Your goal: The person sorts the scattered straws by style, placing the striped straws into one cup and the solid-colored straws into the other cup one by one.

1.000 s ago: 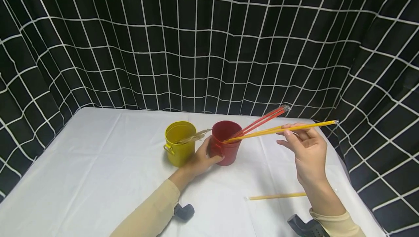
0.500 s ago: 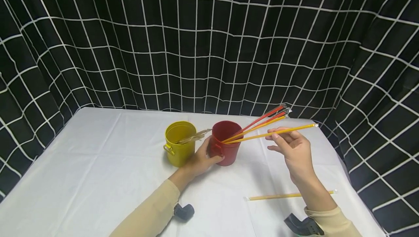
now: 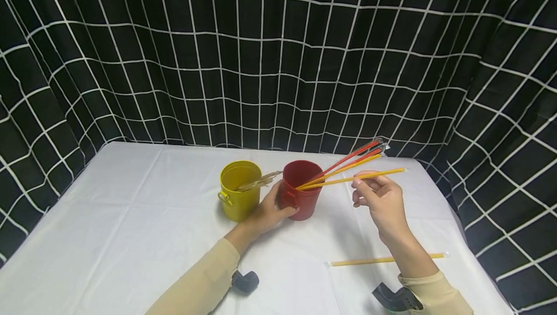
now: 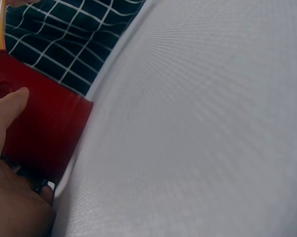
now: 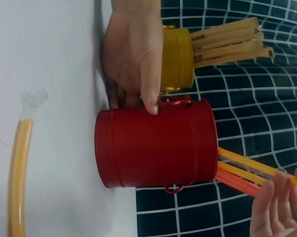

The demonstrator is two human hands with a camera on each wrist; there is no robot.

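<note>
My left hand [image 3: 269,213] grips a small red bucket [image 3: 306,203], thumb on its near side and fingers round the left. In the left wrist view, the thumb lies flat against the red wall. Out to the right, my right hand [image 3: 385,202] pinches an orange straw [image 3: 389,172] in a clear wrapper; its lower end is inside the red bucket. Red straws [image 3: 354,154] and another orange straw [image 3: 363,161] lean from the same bucket toward the right. In the right wrist view, the fingers [image 5: 281,197] lie over the straws' upper part.
A yellow bucket [image 3: 238,206] with several flat beige sticks [image 5: 227,42] stands left of the red one, close to my left hand. One more wrapped orange straw [image 3: 367,261] lies on the white tablecloth [image 3: 130,237], partly behind my right forearm. A black gridded curtain [image 3: 270,63] hangs behind.
My right hand has moved left, sliding its orange straw deeper into the red bucket. Another orange straw has left that hand and leans beside the red straws. The left hand stays still.
</note>
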